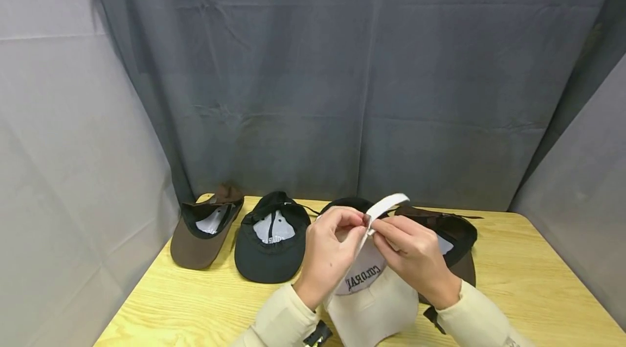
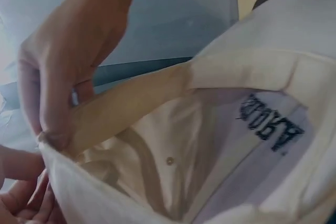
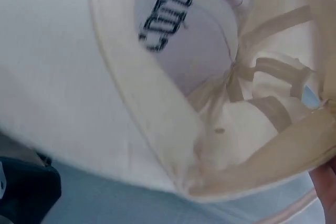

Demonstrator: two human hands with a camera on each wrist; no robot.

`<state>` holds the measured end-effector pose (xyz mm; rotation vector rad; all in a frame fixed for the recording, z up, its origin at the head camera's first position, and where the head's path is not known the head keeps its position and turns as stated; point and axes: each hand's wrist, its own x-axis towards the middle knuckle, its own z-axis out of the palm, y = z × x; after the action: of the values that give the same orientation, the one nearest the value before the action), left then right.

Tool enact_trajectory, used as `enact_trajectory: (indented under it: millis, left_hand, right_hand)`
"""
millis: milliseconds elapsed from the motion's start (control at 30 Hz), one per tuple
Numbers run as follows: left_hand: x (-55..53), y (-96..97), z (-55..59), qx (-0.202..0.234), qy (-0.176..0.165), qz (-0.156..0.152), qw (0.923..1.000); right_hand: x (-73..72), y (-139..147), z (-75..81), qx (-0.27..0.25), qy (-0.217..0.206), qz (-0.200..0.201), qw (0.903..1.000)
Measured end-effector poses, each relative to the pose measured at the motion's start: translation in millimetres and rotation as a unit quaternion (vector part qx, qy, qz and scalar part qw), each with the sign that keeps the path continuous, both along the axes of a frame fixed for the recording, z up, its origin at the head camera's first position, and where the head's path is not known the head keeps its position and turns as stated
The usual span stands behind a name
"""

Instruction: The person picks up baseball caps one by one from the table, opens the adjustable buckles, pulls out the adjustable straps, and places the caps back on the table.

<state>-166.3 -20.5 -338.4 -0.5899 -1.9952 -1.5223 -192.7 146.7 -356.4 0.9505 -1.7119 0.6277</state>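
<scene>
1. While the left hand (image 1: 330, 254) pinches the back edge of the cream cap (image 1: 371, 306) between thumb and fingers, the right hand (image 1: 415, 252) pinches the white strap (image 1: 385, 206) just beside it; the fingertips nearly meet.
2. The strap's loose end rises above the hands and curves toward the right.
3. The cream cap lies below and between the hands, brim toward the person, its inside facing up; whether it touches the desk (image 1: 533, 265) cannot be told.
4. Dark lettering (image 1: 363, 277) shows backward inside it, below the fingers.
5. Just left of the left hand, a black cap (image 1: 269, 265) rests on the desk, its inside showing.
6. Farther left, well apart from the hands, sits a brown cap (image 1: 200, 246).
7. Behind the hands, another black cap (image 1: 348, 203) is mostly hidden.
8. Beyond the right hand, which partly covers it, lies a dark brown cap (image 1: 461, 235).
9. A grey curtain (image 1: 293, 97) hangs beyond the hands, behind the desk.
</scene>
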Motion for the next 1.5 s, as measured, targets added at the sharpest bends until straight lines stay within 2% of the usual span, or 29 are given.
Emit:
enact_trajectory:
  millis: [167, 233, 367, 467, 600, 700, 833, 1000, 1100, 1500]
  left_hand:
    - [-1.8, 1.0, -6.2, -0.037, 0.049, 0.057, 0.9965]
    - [-1.8, 0.7, -8.2, -0.055, 0.064, 0.065, 0.9943]
    - [-1.3, 0.4, -11.0, -0.07, 0.085, 0.024, 0.9936]
    - [-0.3, -0.1, -12.1, -0.074, 0.082, -0.007, 0.9939]
    - [0.3, 0.3, -12.2, -0.082, 0.086, 0.005, 0.9929]
    - [-1.2, 2.1, -13.5, -0.086, 0.127, 0.033, 0.9876]
    - [-1.9, 4.4, -12.9, -0.092, 0.185, 0.072, 0.9758]
    - [-1.8, 4.2, -10.3, -0.117, 0.221, 0.097, 0.9634]
    - [-1.6, 3.9, -10.8, -0.125, 0.225, 0.105, 0.9605]
    - [-1.5, 6.1, -9.4, -0.114, 0.226, 0.113, 0.9608]
  right_hand:
    - [0.2, -1, 0.2, -0.009, 0.013, -0.01, 0.9998]
    - [0.0, 0, 0.3, -0.012, 0.021, -0.017, 0.9996]
    - [-1.0, 1, 0.5, -0.015, 0.028, -0.027, 0.9991]
    - [-0.9, 4, 0.5, -0.016, 0.026, -0.033, 0.999]
    - [-0.3, 6, 1.5, -0.016, 0.025, -0.033, 0.999]
    - [0.4, 6, 2.3, -0.017, 0.021, -0.028, 0.9993]
    - [2.2, 6, 4.0, -0.015, 0.01, -0.024, 0.9996]
    - [5.3, 6, 6.1, -0.008, -0.002, -0.031, 0.9995]
    - [7.0, 5, 6.1, 0.001, -0.007, -0.047, 0.9989]
    - [10.4, 3, 7.4, 0.01, 0.015, -0.077, 0.9969]
